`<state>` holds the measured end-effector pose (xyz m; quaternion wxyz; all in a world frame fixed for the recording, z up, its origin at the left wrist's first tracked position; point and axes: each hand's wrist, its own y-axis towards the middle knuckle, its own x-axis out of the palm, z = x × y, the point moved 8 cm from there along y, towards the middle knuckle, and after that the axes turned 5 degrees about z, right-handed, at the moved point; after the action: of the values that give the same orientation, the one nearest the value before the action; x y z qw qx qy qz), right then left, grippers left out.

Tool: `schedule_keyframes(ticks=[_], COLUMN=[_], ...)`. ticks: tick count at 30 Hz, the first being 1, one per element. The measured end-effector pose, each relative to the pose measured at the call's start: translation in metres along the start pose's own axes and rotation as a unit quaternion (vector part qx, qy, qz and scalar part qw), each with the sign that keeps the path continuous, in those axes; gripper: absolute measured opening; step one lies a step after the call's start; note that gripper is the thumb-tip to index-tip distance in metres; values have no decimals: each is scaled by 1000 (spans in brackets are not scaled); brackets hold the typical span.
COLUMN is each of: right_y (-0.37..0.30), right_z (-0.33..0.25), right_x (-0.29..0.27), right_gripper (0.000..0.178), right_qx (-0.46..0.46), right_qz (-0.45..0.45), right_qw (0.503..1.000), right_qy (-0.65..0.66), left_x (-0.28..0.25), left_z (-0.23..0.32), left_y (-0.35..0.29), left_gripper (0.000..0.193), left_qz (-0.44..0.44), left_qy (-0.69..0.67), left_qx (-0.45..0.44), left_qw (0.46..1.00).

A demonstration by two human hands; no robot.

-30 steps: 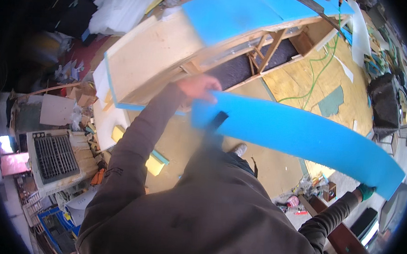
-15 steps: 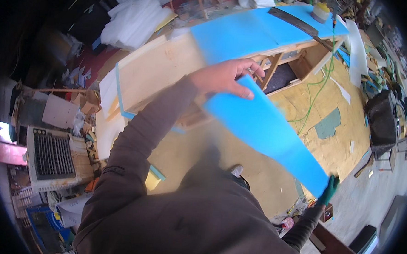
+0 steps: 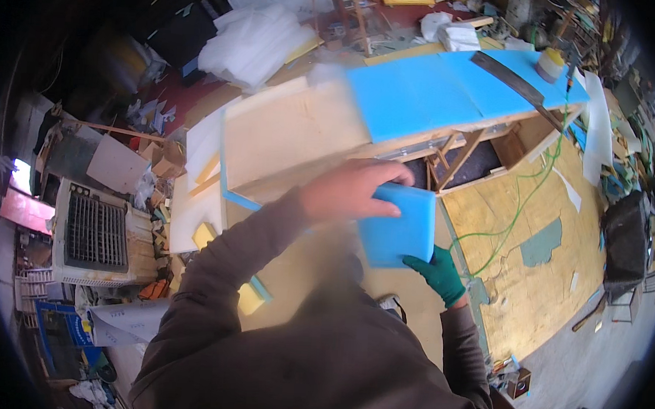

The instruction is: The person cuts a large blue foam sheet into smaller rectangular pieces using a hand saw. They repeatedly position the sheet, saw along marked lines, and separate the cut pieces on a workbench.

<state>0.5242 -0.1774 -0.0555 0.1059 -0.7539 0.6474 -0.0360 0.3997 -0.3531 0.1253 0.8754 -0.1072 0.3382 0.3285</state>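
Observation:
My bare left hand (image 3: 350,192) grips the top edge of a blue foam board (image 3: 402,227), which I see almost end-on in front of my chest. Lower down, my right hand (image 3: 436,273) in a green glove holds the same board at its bottom edge. Beyond them stands a wooden workbench (image 3: 290,139) with a sheet of blue foam (image 3: 430,91) lying on its top. A dark long blade (image 3: 515,82) lies on that sheet.
A small yellow-white container (image 3: 550,64) stands on the bench's far end. A green cord (image 3: 524,204) trails over the yellowish floor boards (image 3: 538,289). White foam pieces (image 3: 251,41) lie behind the bench, a white grilled appliance (image 3: 96,233) at left, a black case (image 3: 625,242) at right.
The long blue board has swung from lying across my view to pointing away from me, so it looks short. My left hand dropped lower and my gloved right hand came in close.

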Motion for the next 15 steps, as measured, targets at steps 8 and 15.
schedule_keyframes(ticks=[8,15], right_y=[63,134], right_z=[-48,-48], right_x=[43,74], right_gripper=[53,40], right_qx=[-54,28], right_qz=[-70,5], right_qw=[996,992], right_qy=[14,120], left_x=[-126,-217], left_z=[-135,-271], left_y=[-25,40], left_gripper=[33,35], left_qz=[160,188], left_qy=[-171,-182], left_qx=[-121,-111], left_qw=[965,959])
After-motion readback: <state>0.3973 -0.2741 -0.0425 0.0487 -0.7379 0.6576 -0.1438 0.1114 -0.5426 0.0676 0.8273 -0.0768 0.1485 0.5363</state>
